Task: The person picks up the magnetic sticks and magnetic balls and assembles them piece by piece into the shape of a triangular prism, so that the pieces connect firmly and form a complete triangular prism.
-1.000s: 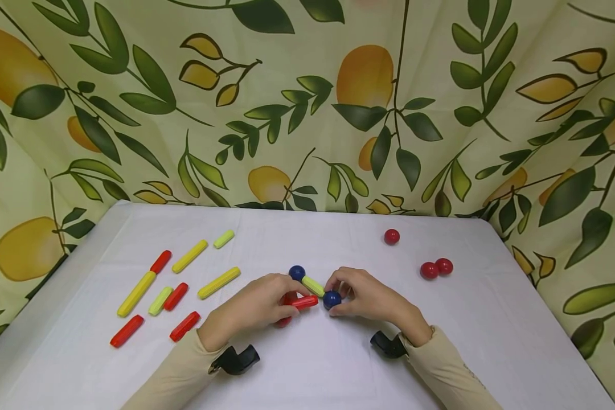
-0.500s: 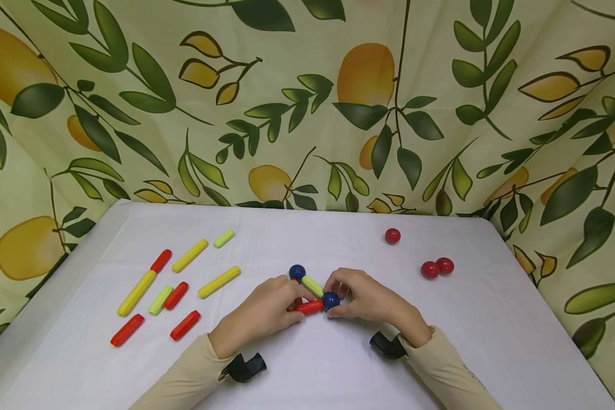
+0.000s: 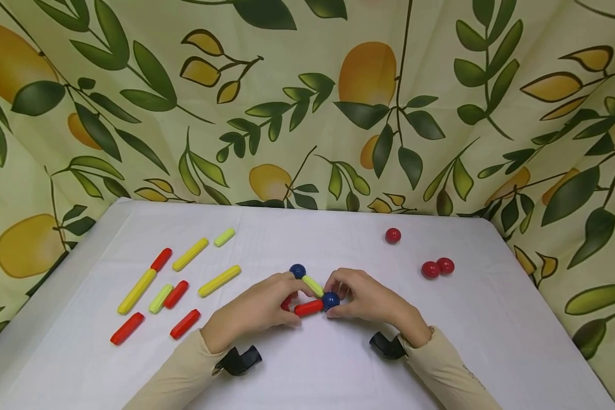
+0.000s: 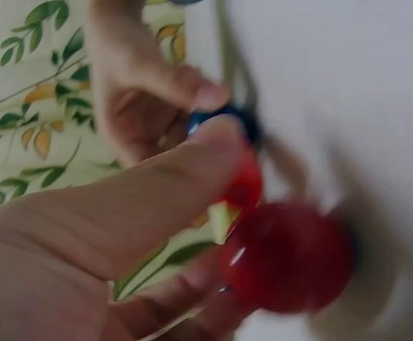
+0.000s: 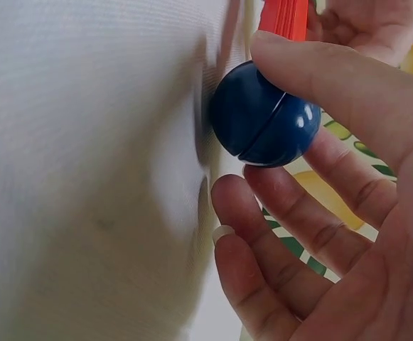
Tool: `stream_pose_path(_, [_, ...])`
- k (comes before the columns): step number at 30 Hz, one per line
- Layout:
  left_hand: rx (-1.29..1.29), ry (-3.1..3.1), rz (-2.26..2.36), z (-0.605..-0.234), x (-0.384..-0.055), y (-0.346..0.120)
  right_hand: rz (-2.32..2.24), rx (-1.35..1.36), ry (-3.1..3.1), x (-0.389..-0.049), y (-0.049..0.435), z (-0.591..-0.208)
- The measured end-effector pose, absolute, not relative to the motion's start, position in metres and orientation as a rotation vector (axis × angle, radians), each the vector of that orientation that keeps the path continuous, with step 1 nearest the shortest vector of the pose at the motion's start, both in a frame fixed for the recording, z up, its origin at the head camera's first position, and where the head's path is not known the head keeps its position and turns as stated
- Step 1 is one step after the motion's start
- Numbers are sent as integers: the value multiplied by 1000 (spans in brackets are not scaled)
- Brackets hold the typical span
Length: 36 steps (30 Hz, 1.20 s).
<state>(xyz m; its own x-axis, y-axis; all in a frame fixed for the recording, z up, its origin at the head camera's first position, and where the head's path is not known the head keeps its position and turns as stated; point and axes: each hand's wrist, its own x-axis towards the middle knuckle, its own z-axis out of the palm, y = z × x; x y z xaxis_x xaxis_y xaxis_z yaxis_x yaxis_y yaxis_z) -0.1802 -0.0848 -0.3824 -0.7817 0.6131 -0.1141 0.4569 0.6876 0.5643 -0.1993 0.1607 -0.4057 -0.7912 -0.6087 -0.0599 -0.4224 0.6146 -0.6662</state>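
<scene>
Clearly, the near blue ball (image 3: 330, 300) is the middle of everything, so I place the rest by it. The right hand (image 3: 366, 297) sits to its right, pinching it between thumb and fingertips; I take that hold as a way to stop a round thing from rolling while rods bear on it. The lower fingers bend beneath with nothing in them.

Just left of the ball, a red rod (image 3: 309, 308) points one end at it, apparently touching. Behind and left of the ball, a lime rod (image 3: 313, 286) slants from it to the far blue ball (image 3: 298, 271). The left hand (image 3: 256, 304) is left of the ball too, its thumb and fingers bent about the red rod, perhaps to keep that end lined up; the left wrist view is blurred, and I can't tell whether it grips or merely surrounds. Farther left of the ball, partly hidden by that hand, is a red ball (image 3: 287, 302); whether it joins the rod I can't make out.

Well left of the ball lie yellow rods (image 3: 219, 281), spare red rods (image 3: 185, 324) and spare lime rods (image 3: 161, 299); well right and behind, three spare red balls (image 3: 430, 269). Such sorting probably keeps each kind easy to pick out.
</scene>
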Motion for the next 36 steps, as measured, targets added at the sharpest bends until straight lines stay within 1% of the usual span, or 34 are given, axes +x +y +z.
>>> stream_pose_path(3, [746,2565,729,-373,-182,-94,-949,-831,2558,-199,160,-405])
stream_pose_path(7, [705,2521,694,-371,-184,-101,-950,-834,2560,-200,159,-405])
stream_pose_path(24, [816,2503,696,-377,-188,-102,-978,-852,2479,-200,160,-410])
stream_pose_path(31, [812,2514,691,-378,-190,-101,-937,-908,2481,-198,159,-408])
stream_pose_path(36, [790,2507,663,-379,-189,-99,-909,-887,2487,-195,156,-410])
